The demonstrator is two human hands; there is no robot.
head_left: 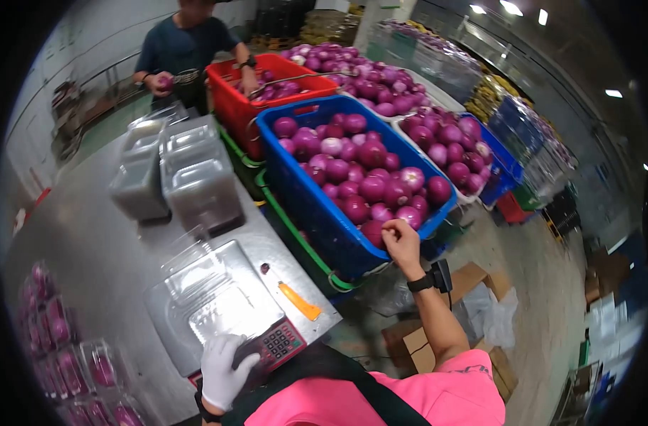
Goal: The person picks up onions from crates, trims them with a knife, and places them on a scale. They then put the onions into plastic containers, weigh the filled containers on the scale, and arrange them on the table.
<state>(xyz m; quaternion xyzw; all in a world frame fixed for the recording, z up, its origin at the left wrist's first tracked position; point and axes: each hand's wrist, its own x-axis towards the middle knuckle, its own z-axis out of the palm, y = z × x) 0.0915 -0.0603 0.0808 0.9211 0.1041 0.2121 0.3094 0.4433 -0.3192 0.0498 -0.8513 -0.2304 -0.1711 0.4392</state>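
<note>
My right hand [402,245], bare and with a black band at the wrist, reaches over the near corner of a blue crate [306,220]. Its fingers are curled against a peeled red onion [373,233] at the edge of the pile. The crate is heaped with purple onions. My left hand [223,369], in a white glove, lies open with its thumb apart at the front of a digital scale [279,344]. On the scale's metal platform sits an open clear plastic clamshell container [214,298], in which no onion shows.
Stacked clear containers [200,174] stand on the steel table [75,241]; packed onions [72,369] lie at left. An orange-handled knife [299,301] rests beside the scale. Across the table, a person [189,53] holds an onion, one hand in a red crate [232,106]. Cardboard [420,348] litters the floor.
</note>
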